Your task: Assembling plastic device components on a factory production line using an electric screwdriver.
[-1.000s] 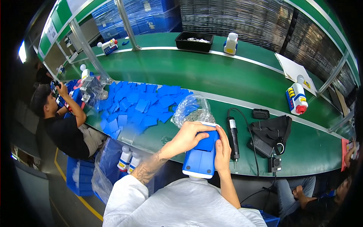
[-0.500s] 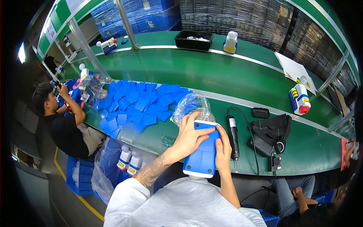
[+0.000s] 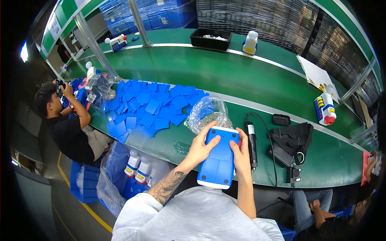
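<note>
Between my hands is a blue-and-white plastic device, its blue underside with dark round feet facing up. My left hand grips its left edge, thumb lying on the blue face. On the opposite edge, my right hand wraps round it, thumb also pressed on the face. Just beyond, a clear plastic bag of small metal parts, too small to name, sits on the green bench. A black electric screwdriver with a cord lies to the right of my right hand.
Many blue square pieces are heaped at left. Further right lie a black pouch and a small black box. A similar device rests at far right. A lined blue bin holds more devices. Co-workers sit at left and right.
My left hand has shifted from reaching across the device's face to gripping its left edge. My right thumb now rests on the face. The view has shifted slightly.
</note>
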`<state>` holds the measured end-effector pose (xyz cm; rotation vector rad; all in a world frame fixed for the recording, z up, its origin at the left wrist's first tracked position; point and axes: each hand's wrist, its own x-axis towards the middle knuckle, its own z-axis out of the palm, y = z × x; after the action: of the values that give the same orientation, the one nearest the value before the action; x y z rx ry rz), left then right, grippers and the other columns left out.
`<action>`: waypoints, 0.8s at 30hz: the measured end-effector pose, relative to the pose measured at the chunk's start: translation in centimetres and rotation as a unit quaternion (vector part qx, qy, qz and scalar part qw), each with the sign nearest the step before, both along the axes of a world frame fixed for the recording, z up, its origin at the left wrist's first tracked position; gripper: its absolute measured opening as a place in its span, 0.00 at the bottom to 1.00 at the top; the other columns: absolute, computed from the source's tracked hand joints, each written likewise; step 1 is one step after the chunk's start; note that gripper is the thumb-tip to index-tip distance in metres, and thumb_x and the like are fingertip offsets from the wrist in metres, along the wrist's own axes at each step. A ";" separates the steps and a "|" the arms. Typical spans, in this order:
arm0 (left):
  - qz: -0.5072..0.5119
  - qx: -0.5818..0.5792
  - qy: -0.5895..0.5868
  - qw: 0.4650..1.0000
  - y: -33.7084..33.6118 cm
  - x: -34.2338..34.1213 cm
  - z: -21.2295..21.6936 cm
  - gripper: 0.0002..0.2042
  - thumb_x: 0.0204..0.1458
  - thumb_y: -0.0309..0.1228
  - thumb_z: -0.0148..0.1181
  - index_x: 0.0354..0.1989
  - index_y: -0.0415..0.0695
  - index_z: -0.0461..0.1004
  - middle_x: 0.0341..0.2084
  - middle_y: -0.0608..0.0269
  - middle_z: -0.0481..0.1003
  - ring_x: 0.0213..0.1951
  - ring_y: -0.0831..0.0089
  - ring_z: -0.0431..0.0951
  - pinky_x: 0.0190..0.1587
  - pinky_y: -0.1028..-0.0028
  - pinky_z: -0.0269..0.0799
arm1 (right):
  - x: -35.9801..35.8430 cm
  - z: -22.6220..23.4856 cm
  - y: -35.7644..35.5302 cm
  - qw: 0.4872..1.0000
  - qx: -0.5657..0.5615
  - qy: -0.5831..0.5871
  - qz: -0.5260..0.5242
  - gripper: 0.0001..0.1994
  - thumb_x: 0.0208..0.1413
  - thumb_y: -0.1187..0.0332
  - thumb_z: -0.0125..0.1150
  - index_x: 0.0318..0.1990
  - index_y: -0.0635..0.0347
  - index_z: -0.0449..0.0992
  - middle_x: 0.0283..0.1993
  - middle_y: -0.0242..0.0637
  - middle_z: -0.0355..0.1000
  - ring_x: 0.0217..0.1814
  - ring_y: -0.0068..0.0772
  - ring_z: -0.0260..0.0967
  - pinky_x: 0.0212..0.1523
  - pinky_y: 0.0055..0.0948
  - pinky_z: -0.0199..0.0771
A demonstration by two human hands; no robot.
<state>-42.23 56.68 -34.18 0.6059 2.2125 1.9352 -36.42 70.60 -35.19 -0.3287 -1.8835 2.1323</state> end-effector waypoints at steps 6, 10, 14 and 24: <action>0.015 0.010 0.009 1.000 0.3 0.0 0.0 0.21 0.54 0.34 0.52 0.56 0.46 0.61 0.47 0.53 0.68 0.48 0.69 0.68 0.48 0.72 0.64 | -0.8 -0.3 0.7 0.997 -0.065 -0.036 0.020 0.20 0.49 0.71 0.51 0.52 0.59 0.59 0.50 0.41 0.57 0.47 0.29 0.59 0.46 0.27 0.63; 0.018 0.005 0.014 1.000 0.4 0.1 0.0 0.20 0.54 0.34 0.51 0.56 0.47 0.61 0.47 0.54 0.68 0.47 0.69 0.68 0.48 0.72 0.64 | -0.8 0.2 0.5 0.996 -0.074 -0.035 0.021 0.19 0.49 0.71 0.50 0.51 0.59 0.60 0.49 0.41 0.58 0.46 0.28 0.59 0.44 0.26 0.64; 0.007 0.065 -0.053 0.996 -0.4 -0.5 -1.0 0.20 0.56 0.35 0.47 0.57 0.45 0.60 0.51 0.55 0.66 0.53 0.68 0.64 0.54 0.72 0.58 | 0.0 0.4 0.1 0.997 -0.059 -0.017 0.037 0.20 0.57 0.63 0.41 0.55 0.59 0.58 0.54 0.41 0.57 0.54 0.31 0.56 0.53 0.27 0.56; 0.031 0.082 -0.017 0.996 -1.0 1.9 -0.7 0.22 0.58 0.35 0.38 0.59 0.41 0.55 0.57 0.53 0.59 0.59 0.65 0.57 0.59 0.73 0.50 | 1.6 0.0 -1.0 0.994 0.073 0.064 -0.040 0.26 0.62 0.55 0.30 0.59 0.67 0.56 0.60 0.46 0.56 0.61 0.36 0.53 0.60 0.29 0.50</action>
<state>-40.30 55.72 -34.87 0.5269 2.0900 2.1567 -34.80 69.57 -35.21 -0.2258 -1.9060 1.9037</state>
